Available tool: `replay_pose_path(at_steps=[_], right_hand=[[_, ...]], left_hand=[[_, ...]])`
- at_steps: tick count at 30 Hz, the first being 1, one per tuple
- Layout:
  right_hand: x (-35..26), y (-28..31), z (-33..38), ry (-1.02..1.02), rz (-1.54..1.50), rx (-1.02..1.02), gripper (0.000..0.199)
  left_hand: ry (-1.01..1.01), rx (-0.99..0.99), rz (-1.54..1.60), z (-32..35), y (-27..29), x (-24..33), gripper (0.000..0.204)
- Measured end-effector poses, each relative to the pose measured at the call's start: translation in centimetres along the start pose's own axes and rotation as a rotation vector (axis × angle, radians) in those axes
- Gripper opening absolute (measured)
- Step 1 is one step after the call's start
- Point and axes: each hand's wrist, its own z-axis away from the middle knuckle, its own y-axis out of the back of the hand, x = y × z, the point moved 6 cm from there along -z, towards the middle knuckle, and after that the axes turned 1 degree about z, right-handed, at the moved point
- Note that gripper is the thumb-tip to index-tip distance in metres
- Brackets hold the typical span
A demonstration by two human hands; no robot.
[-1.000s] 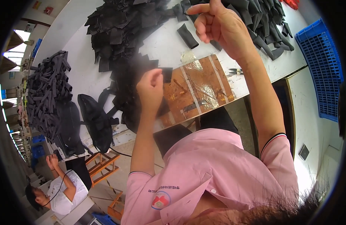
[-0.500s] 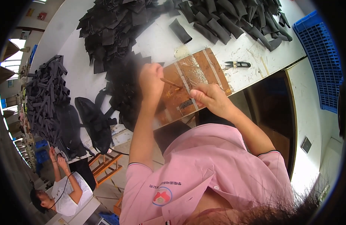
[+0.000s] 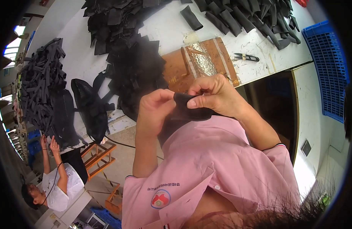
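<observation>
A black fabric piece [image 3: 195,113] is stretched between my two hands, just in front of my shirt. My left hand [image 3: 155,110] pinches its left end. On the other side, my right hand [image 3: 218,97] grips it, thumb across the front and fingers curled behind. The piece looks folded or curved, and its far side is hidden. Beyond my hands lies a brown wooden board [image 3: 226,61] with strips of tape across it. A heap of black fabric pieces [image 3: 136,61] rises next to the board, beyond my left hand.
Black-handled thread snips [image 3: 247,57] lie right of the board. Black tubes [image 3: 237,17] are heaped at the far right, near a blue crate [image 3: 324,68]. Black strips [image 3: 42,84] and a black bag-like item [image 3: 88,107] are on the left. A co-worker [image 3: 57,183] works at lower left.
Both hands have come off the board toward my body and now hold a black fabric piece. The thin brown stick seen between them before is no longer in my hands.
</observation>
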Motion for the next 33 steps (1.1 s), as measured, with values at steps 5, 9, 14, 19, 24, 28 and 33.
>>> replay_pose_path(at_steps=[5, 9, 14, 19, 24, 28, 33], right_hand=[[-0.4, 0.4, 0.4, 0.167, 0.181, 0.018, 0.010], [-0.6, 0.5, 0.3, 0.192, 0.259, -0.026, 0.012], [-0.5, 0.3, 0.3, 0.327, 0.387, 0.011, 0.016], [-2.7, -0.2, 2.6, 0.629, 0.700, 0.541, 0.031], [-0.4, -0.9, 1.4, 0.497, 0.382, 0.415, 0.017], [0.1, -1.6, 1.0, 0.648, 0.698, 0.513, 0.012], [0.5, -0.8, 0.6, 0.630, 0.672, 0.653, 0.014]], left_hand=[[0.095, 0.056, 0.125, -0.2, -0.4, 0.1, 0.018], [0.107, -0.071, 0.023, -0.5, -0.2, 0.8, 0.018], [0.152, -0.159, -0.334, -0.6, -0.7, 0.8, 0.010], [-0.026, 0.336, -0.487, 0.0, 0.0, 0.5, 0.011], [-0.378, 0.375, -0.720, 0.3, -2.2, 0.2, 0.004], [-0.595, 0.611, -1.029, 1.2, -2.4, 0.3, 0.004], [-0.222, 0.542, -0.115, -0.3, -0.2, -1.8, 0.025]])
